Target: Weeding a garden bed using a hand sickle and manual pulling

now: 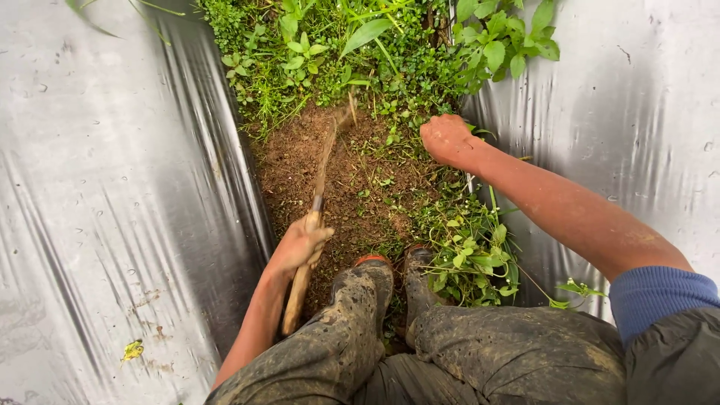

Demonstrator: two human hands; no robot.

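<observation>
Left hand [300, 244] grips long wooden-handled hoe [319, 195], blade end at bare brown soil strip [352, 180]; right hand [448, 139] clenched on green weeds [469, 247] beside silver plastic mulch sheet [97, 187]. Step looks like weeding mid-furrow; next needs firm pull

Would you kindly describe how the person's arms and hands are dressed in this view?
Both hands, left hand and right hand, are bare, without gloves, and smeared with soil. The forearms are uncovered. A blue sleeve is pushed up the right arm under a dark, muddy outer layer.
</observation>
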